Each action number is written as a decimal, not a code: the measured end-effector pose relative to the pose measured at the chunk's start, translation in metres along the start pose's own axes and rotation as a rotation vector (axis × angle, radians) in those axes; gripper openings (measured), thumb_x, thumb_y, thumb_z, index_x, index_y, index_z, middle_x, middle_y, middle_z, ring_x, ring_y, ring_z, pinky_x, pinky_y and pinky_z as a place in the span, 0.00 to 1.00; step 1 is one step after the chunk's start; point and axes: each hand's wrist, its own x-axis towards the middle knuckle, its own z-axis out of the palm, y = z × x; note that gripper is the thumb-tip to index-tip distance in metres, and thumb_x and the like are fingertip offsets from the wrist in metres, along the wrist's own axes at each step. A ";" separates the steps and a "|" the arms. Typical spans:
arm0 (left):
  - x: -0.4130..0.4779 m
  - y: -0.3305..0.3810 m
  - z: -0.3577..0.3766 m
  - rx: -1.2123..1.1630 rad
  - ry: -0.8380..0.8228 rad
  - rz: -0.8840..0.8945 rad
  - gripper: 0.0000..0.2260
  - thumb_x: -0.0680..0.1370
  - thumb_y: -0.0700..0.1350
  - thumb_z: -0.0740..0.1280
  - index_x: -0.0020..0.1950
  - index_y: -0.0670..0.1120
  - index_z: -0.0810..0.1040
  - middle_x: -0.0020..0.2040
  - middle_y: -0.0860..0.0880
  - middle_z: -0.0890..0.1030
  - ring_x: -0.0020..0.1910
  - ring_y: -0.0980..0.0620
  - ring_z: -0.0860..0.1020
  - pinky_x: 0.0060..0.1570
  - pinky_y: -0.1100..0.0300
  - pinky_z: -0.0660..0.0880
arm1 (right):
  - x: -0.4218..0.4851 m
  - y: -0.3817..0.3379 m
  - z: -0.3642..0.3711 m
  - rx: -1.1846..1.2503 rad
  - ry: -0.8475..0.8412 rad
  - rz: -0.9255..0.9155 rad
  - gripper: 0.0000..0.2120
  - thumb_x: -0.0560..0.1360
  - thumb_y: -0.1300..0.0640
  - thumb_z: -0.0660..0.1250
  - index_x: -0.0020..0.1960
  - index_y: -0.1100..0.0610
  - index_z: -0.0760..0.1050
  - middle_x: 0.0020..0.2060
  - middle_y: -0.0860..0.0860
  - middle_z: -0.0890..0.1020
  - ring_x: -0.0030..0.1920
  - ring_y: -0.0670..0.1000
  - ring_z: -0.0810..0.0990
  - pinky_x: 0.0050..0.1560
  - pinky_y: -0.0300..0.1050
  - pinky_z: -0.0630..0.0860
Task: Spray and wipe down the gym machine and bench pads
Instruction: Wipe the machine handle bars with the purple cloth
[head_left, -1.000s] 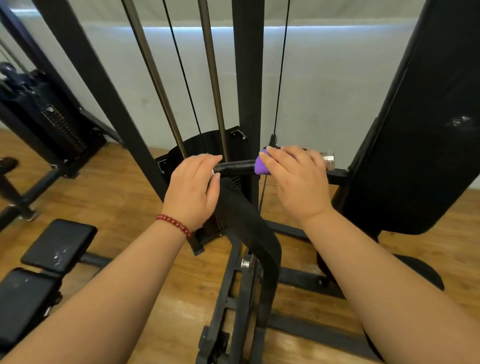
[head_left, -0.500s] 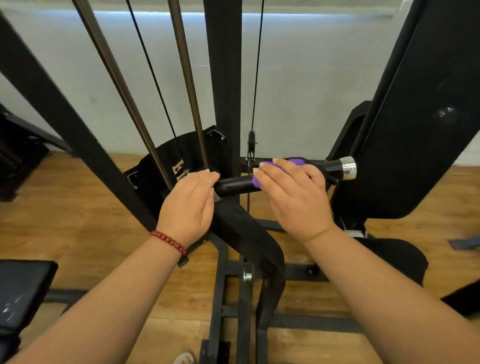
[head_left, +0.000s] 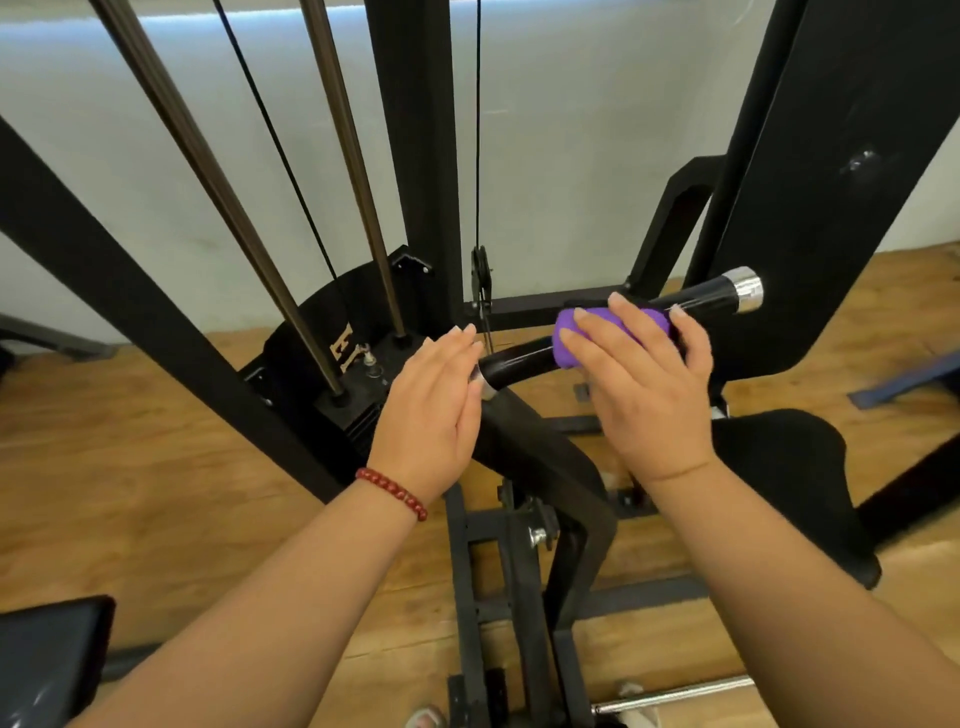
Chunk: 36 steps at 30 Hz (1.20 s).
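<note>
A black machine handle (head_left: 524, 358) with a chrome end cap (head_left: 745, 289) runs across the middle of the view. My right hand (head_left: 644, 384) wraps a purple cloth (head_left: 602, 332) round the handle, fingers curled over it. My left hand (head_left: 434, 410), with a red bead bracelet on the wrist, rests with straight fingers against the handle's left end. The tall black back pad (head_left: 831, 171) stands at the right, the black seat pad (head_left: 779, 467) below it.
Guide rods (head_left: 358, 171) and cables rise from the weight stack (head_left: 353, 395) behind the left hand. The black frame (head_left: 498, 587) runs along the wooden floor below. A bench pad corner (head_left: 47, 660) shows at the bottom left. A chrome bar (head_left: 675, 693) lies at the bottom right.
My right hand has slid the purple cloth rightwards along the handle, exposing more black grip. My left hand's fingers have straightened at the handle's end. The view has shifted right.
</note>
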 end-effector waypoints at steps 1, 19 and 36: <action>0.001 0.000 0.000 -0.002 0.002 0.005 0.22 0.82 0.49 0.50 0.70 0.41 0.72 0.70 0.44 0.74 0.71 0.51 0.68 0.73 0.58 0.55 | 0.001 -0.012 0.002 0.034 0.036 0.089 0.18 0.73 0.64 0.69 0.62 0.57 0.78 0.61 0.53 0.81 0.68 0.56 0.70 0.73 0.58 0.56; -0.002 -0.010 0.003 -0.016 -0.032 0.049 0.21 0.83 0.49 0.51 0.71 0.41 0.71 0.70 0.45 0.73 0.72 0.50 0.67 0.73 0.57 0.57 | 0.000 -0.014 0.008 0.085 -0.053 -0.213 0.27 0.71 0.68 0.71 0.69 0.59 0.70 0.65 0.56 0.78 0.69 0.55 0.70 0.73 0.53 0.62; 0.019 0.006 -0.012 0.101 -0.150 0.140 0.23 0.81 0.50 0.50 0.67 0.42 0.75 0.56 0.46 0.82 0.56 0.47 0.80 0.66 0.53 0.67 | -0.002 -0.049 0.014 0.175 0.097 0.235 0.17 0.77 0.62 0.62 0.63 0.63 0.77 0.61 0.58 0.80 0.67 0.57 0.72 0.71 0.53 0.64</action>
